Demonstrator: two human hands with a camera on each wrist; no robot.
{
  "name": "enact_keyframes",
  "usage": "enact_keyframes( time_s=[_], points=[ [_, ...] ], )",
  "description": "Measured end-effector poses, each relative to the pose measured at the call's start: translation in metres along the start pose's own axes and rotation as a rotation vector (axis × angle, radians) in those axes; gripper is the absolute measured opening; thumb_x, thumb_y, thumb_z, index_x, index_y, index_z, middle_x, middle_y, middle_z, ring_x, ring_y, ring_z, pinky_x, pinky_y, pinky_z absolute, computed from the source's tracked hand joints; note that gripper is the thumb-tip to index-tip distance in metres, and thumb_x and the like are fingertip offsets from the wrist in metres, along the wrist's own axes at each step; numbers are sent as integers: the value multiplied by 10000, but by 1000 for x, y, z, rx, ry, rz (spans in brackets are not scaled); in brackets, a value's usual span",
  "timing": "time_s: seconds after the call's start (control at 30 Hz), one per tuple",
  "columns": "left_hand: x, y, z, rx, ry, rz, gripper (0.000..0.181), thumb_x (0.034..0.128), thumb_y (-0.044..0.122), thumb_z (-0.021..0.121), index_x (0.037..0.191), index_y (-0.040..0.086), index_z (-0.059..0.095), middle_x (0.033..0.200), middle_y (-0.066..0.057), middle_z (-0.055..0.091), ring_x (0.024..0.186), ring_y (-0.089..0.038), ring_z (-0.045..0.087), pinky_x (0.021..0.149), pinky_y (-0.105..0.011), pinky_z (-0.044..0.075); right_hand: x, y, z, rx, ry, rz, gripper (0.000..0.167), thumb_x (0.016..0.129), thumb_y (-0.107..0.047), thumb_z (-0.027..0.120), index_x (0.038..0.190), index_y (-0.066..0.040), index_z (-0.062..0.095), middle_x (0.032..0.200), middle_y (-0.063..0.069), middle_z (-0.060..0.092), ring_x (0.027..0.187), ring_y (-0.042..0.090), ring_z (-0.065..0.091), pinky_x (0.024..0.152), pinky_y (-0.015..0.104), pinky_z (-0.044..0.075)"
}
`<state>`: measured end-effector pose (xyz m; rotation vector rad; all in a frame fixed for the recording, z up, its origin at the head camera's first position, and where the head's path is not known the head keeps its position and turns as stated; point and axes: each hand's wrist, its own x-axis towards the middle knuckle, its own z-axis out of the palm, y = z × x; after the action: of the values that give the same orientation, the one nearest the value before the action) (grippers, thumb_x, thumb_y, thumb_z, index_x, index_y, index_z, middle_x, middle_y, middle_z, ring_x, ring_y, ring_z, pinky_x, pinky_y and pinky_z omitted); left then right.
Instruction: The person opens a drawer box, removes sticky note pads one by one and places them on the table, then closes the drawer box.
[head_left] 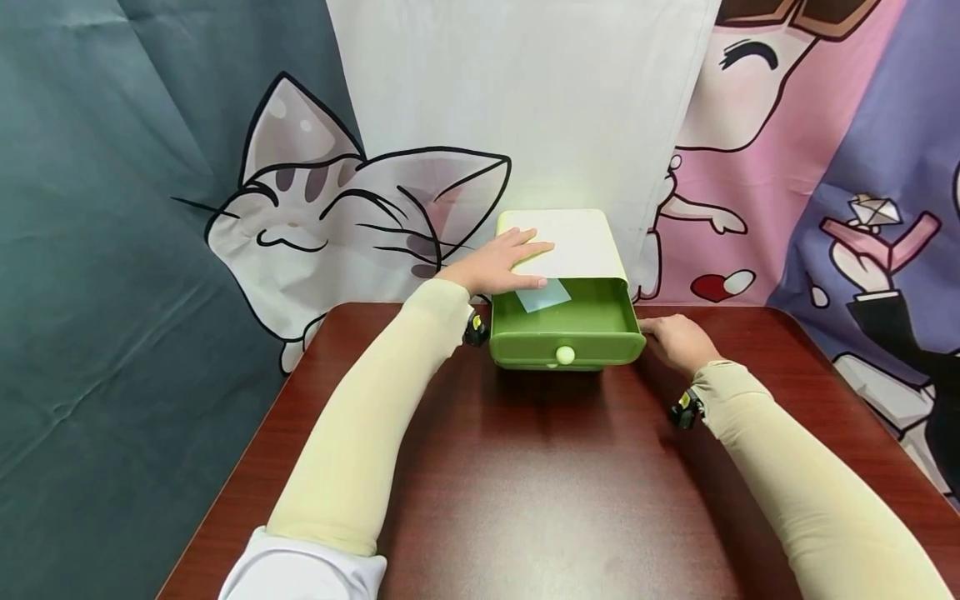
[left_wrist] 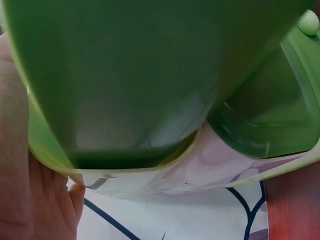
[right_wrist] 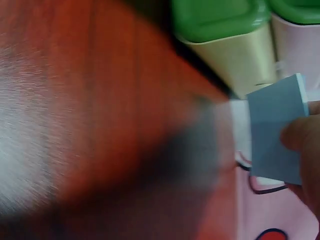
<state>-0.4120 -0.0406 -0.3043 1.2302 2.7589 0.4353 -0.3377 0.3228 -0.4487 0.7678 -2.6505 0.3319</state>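
While the left hand (head_left: 495, 265) spreads atop the box (head_left: 579, 242), the right hand (head_left: 681, 343) pinches a partly hidden grey slab (right_wrist: 272, 130).

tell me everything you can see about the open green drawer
The drawer looks like green plastic, with rounded front corners and a round pale green knob at the middle of its front. It is pulled partway out toward the person, its back end hidden inside the white-topped box. A pale blue sheet sits inside, toward the left. The left hand rests on the box above it.
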Motion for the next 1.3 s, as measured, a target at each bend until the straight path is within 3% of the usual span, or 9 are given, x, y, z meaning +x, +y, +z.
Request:
enact_keyframes(
  time_s=[0.2,0.43,0.67,0.8,0.9,1.03,1.3],
  points=[
    [1,3,-1,-2,3,3,741,953,641,542,1598,368,299,1701,-7,95,1559,-281,-30,1239,-516,55,-12,-3,18,-24,23,65,95,849,-8,682,905,-83,664,854,182,726,782,469,696,657,595,534],
    [2,1,-1,2,19,10,730,960,630,540,1596,360,306,1699,-16,105,1559,-300,-5,1239,-516,72,-19,-6,30,-43,-15,57,103,795,2,702,824,-77,643,759,178,697,719,463,681,616,585,528],
    [3,0,0,7,5,3,737,957,635,540,1598,367,296,1701,-10,95,1560,-280,-23,1242,-502,58,-24,-2,39,49,-166,144,146,797,-108,735,695,-165,649,670,-2,636,644,265,628,629,485,518],
    [2,0,1,9,6,12,738,958,634,541,1598,356,302,1699,-20,104,1559,-289,-15,1241,-506,67,-25,-2,42,99,-204,195,193,842,-215,738,679,-191,638,631,-65,574,621,181,531,610,411,471],
    [2,-2,2,16,10,12,735,959,635,538,1597,357,303,1699,-18,106,1559,-289,-8,1241,-504,77,-26,-3,44,120,-184,203,212,866,-266,740,690,-195,648,634,-55,582,625,188,540,613,409,467],
    [2,-3,2,15,12,7,733,959,637,537,1597,362,303,1699,-16,107,1559,-288,-9,1242,-500,73,-28,-3,51,152,-129,217,134,893,-264,746,802,-168,723,749,2,701,732,276,673,696,472,526],
    [1,-3,2,11,12,1,734,955,647,532,1595,374,299,1700,0,104,1560,-268,-15,1239,-509,81,-29,-3,66,249,-34,244,58,901,-111,732,922,-61,751,898,122,739,908,415,693,842,560,520]
  ],
)
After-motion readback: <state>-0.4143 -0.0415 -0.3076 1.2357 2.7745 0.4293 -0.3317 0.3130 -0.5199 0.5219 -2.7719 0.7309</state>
